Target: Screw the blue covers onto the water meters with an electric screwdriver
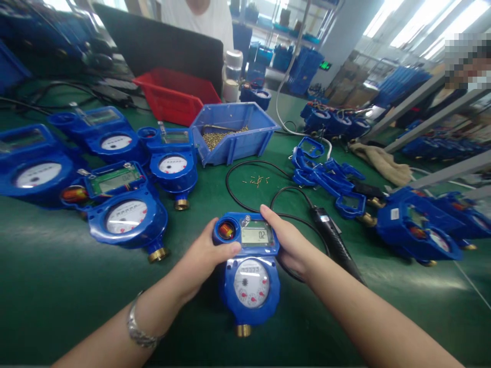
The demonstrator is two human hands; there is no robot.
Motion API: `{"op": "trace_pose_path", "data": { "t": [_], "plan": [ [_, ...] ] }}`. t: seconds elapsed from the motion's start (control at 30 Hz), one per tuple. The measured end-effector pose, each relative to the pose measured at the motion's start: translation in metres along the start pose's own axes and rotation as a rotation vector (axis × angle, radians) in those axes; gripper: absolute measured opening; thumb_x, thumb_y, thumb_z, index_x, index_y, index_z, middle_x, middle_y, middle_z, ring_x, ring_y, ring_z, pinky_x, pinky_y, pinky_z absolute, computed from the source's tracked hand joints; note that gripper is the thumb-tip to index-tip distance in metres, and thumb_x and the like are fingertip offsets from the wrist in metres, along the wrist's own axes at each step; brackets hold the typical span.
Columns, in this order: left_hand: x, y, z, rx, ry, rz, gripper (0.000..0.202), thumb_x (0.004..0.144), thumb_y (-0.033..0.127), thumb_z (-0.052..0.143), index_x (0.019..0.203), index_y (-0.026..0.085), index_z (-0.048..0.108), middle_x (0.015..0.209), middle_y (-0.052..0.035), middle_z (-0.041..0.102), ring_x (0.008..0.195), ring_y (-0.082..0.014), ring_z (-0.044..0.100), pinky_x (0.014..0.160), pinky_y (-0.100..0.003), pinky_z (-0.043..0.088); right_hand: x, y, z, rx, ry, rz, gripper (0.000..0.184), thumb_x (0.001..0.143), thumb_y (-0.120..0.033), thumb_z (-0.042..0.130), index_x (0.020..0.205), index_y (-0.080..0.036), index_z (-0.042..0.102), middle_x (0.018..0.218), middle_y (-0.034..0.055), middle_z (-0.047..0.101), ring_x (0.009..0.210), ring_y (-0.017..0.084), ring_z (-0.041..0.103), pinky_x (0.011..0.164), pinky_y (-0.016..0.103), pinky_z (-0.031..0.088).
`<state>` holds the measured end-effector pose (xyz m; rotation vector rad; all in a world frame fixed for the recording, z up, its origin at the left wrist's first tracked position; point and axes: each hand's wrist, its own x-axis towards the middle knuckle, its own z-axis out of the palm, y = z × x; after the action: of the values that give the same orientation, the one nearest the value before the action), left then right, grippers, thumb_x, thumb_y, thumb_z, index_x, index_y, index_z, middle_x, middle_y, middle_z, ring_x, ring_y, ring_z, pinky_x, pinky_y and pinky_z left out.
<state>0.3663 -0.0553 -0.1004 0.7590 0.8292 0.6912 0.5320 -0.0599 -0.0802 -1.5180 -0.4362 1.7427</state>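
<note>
A blue water meter [251,278] lies face up on the green table, its white dial toward me and a brass fitting at the near end. Its upper part has a digital display [256,235] reading about 0.2 and a round opening with an orange-and-yellow part inside. My left hand [205,260] grips the left side, thumb lying across the housing below the opening. Closed on the right side is my right hand [287,240], with a finger at the display's upper corner. To its right lies a black electric screwdriver [333,240] with a cable.
More blue water meters [126,214] stand at the left; one shows a green circuit board. A blue bin [238,145] of small brass screws and a red bin [172,97] sit behind. Loose screws [258,181], blue covers [326,174] and meters lie ahead and right. A person [203,25] is opposite.
</note>
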Motion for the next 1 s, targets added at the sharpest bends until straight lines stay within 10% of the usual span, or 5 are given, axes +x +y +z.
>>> {"op": "trace_pose_path", "data": {
  "t": [0.17, 0.33, 0.5, 0.7, 1.0],
  "plan": [
    [0.0, 0.012, 0.005, 0.018, -0.102, -0.03, 0.047, 0.063, 0.029, 0.075, 0.103, 0.009, 0.06, 0.097, -0.0128, 0.069, 0.095, -0.0305, 0.062, 0.092, -0.044, 0.043, -0.004, 0.002, -0.005, -0.068, -0.025, -0.112, 0.04, 0.088, -0.047, 0.051, 0.089, -0.009, 0.062, 0.08, 0.0126, 0.069, 0.07, 0.021, 0.066, 0.07, 0.033, 0.054],
    [-0.011, 0.036, 0.004, 0.39, -0.001, 0.336, 0.08, 0.043, 0.026, 0.086, 0.115, 0.017, 0.051, 0.113, -0.0103, 0.061, 0.111, -0.0359, 0.052, 0.098, -0.046, 0.038, -0.036, -0.025, -0.019, -0.292, -0.12, -0.447, 0.079, 0.057, -0.063, 0.074, 0.117, -0.015, 0.053, 0.115, 0.0107, 0.06, 0.105, 0.027, 0.057, 0.089, 0.036, 0.046],
    [-0.012, 0.035, -0.009, 0.81, -0.066, 0.704, 0.081, 0.045, 0.021, 0.085, 0.119, 0.021, 0.053, 0.121, -0.0098, 0.056, 0.111, -0.0337, 0.052, 0.101, -0.041, 0.037, -0.07, -0.038, -0.033, -1.067, -0.179, -0.872, 0.089, 0.059, -0.03, 0.081, 0.133, -0.019, 0.033, 0.131, 0.0117, 0.042, 0.119, 0.028, 0.044, 0.102, 0.042, 0.036],
    [0.009, 0.001, -0.04, 1.011, -0.09, 0.908, 0.058, 0.066, 0.011, 0.069, 0.121, 0.023, 0.053, 0.125, -0.0107, 0.057, 0.115, -0.0286, 0.052, 0.101, -0.042, 0.037, -0.057, 0.001, -0.033, -1.096, -0.137, -1.097, 0.071, 0.066, -0.007, 0.066, 0.128, -0.02, 0.032, 0.122, 0.0125, 0.039, 0.117, 0.024, 0.042, 0.1, 0.04, 0.039],
    [-0.005, -0.01, -0.03, 0.418, 0.134, 0.2, 0.057, 0.071, 0.03, 0.068, 0.124, 0.018, 0.049, 0.128, -0.0135, 0.054, 0.118, -0.0292, 0.051, 0.103, -0.044, 0.037, -0.045, 0.039, -0.039, -1.096, 0.001, -1.155, 0.073, 0.07, -0.01, 0.061, 0.132, -0.026, 0.027, 0.122, 0.0129, 0.035, 0.118, 0.031, 0.043, 0.096, 0.048, 0.045]
  ]
}}
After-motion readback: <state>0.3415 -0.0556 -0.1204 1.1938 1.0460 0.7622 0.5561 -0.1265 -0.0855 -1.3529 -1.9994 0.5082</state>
